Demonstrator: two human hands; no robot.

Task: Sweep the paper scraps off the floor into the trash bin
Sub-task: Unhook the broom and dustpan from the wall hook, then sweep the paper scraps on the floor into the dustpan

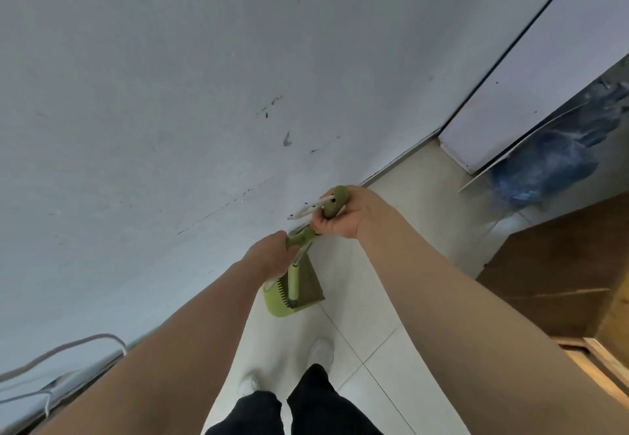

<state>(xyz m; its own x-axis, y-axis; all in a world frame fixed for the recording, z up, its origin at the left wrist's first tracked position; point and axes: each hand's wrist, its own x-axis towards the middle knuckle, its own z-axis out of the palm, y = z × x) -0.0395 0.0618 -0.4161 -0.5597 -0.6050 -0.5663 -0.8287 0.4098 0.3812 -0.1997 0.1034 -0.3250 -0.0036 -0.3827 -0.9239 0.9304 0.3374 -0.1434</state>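
Observation:
A green dustpan (pixel 276 307) stands upright on the white tiled floor against the wall, with a broom head (pixel 311 288) nested beside it. My left hand (pixel 269 257) is closed around the green dustpan handle (pixel 301 238). My right hand (pixel 343 215) grips the rounded green top of the broom handle (pixel 335 203), where a white loop cord (pixel 308 209) sticks out toward the wall. No paper scraps and no trash bin are visible.
A scuffed white wall (pixel 170 111) fills the left and top. A white door (pixel 531 87) stands at the upper right, with a blue plastic bag (pixel 551 162) behind it. Brown wooden furniture (pixel 558 271) is on the right. White cables (pixel 61 353) lie lower left. My white shoes (pixel 321 353) are below.

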